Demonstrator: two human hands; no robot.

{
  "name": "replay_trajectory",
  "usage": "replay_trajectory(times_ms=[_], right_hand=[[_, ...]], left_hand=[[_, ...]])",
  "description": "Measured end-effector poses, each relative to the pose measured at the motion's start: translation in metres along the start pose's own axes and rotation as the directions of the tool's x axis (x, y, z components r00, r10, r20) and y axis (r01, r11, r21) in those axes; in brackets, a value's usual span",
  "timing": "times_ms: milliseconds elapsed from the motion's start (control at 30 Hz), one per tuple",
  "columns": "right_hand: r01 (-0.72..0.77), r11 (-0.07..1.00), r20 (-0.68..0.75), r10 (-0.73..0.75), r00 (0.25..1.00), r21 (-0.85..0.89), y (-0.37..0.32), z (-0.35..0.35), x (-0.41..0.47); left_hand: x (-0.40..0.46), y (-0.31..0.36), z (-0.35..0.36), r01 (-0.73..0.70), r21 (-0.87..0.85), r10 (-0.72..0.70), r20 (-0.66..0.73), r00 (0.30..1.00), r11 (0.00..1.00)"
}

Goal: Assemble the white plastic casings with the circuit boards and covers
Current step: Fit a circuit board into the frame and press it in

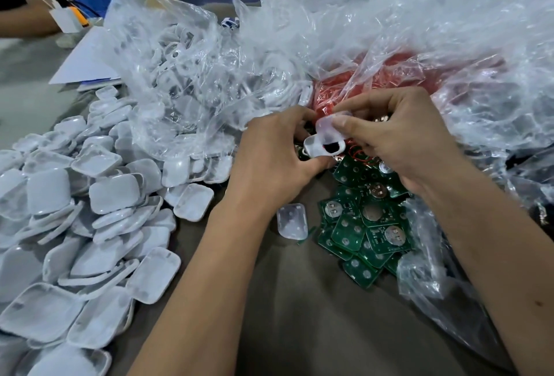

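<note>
My left hand (274, 154) grips a white plastic casing (316, 145) from below, its open side facing me with something dark inside. My right hand (389, 133) pinches a translucent cover (329, 124) tilted over the casing's upper edge. Both hands meet above a pile of green circuit boards (365, 226) with round silver battery holders. One loose translucent cover (292, 221) lies on the table just left of the boards. A large heap of closed white casings (90, 220) fills the left side.
Crumpled clear plastic bags (389, 31) spread across the back and right; one holds white parts (180, 55), another red wires (374, 76). White paper sheets (87, 61), bottles and another person's arm (27, 23) sit at the far left. Grey cloth (299, 315) covers the table.
</note>
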State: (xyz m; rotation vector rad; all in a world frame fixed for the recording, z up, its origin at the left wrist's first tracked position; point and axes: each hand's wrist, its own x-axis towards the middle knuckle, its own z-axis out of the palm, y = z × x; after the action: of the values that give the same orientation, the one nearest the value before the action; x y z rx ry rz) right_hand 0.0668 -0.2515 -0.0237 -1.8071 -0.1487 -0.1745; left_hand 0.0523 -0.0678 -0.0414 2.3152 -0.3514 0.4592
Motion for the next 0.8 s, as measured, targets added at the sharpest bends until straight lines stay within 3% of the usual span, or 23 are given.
replay_trajectory(times_ms=[133, 300, 800], right_hand=[[0.094, 0.977, -0.011, -0.098, 0.995, -0.191, 0.0008, 0.0035, -0.0017], [0.161, 0.941, 0.071, -0.147, 0.987, -0.298, -0.0017, 0.0044, -0.0033], [0.165, 0.897, 0.066, -0.152, 0.986, -0.41, -0.0028, 0.0088, -0.0052]], left_hand=[[-0.001, 0.0042, 0.0012, -0.045, 0.1, 0.048, -0.021, 0.999, 0.994], [-0.0016, 0.0053, 0.0004, -0.03, 0.099, 0.031, -0.004, 1.0, 0.995], [-0.0017, 0.0046, 0.0006, -0.03, 0.074, 0.032, -0.025, 0.999, 0.997]])
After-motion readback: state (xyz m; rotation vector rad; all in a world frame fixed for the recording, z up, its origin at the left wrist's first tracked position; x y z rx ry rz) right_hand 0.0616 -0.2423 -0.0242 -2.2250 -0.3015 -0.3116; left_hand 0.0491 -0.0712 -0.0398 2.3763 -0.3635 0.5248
